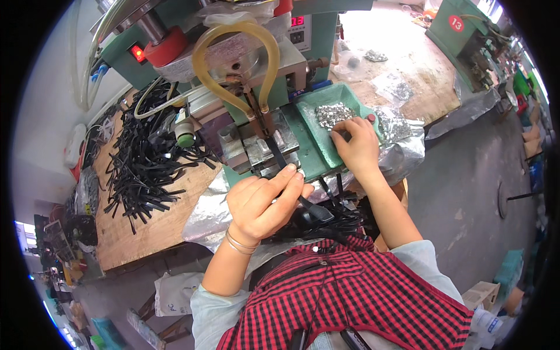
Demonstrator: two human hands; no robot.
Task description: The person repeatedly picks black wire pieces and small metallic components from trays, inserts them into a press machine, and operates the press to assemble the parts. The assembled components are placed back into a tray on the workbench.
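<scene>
My left hand (262,201), with thin bangles at the wrist, pinches a black strap (278,156). The strap's far end lies on the metal block (256,153) under the press's copper-coloured head (261,123); its wider near end hangs out below my fingers. My right hand (357,147) is over the right side of a green tray (315,137), fingers bent and thumb close to the index finger. Its fingertips are at the near edge of a heap of small silvery metal pieces (334,115). Whatever is between them is too small to make out.
Many black straps (146,157) are heaped on the wooden table at left, and more (332,219) lie before my lap. A yellowish hose (236,29) loops above the press. Plastic bags of metal pieces (396,131) sit beside the tray. Another green machine (466,52) stands far right.
</scene>
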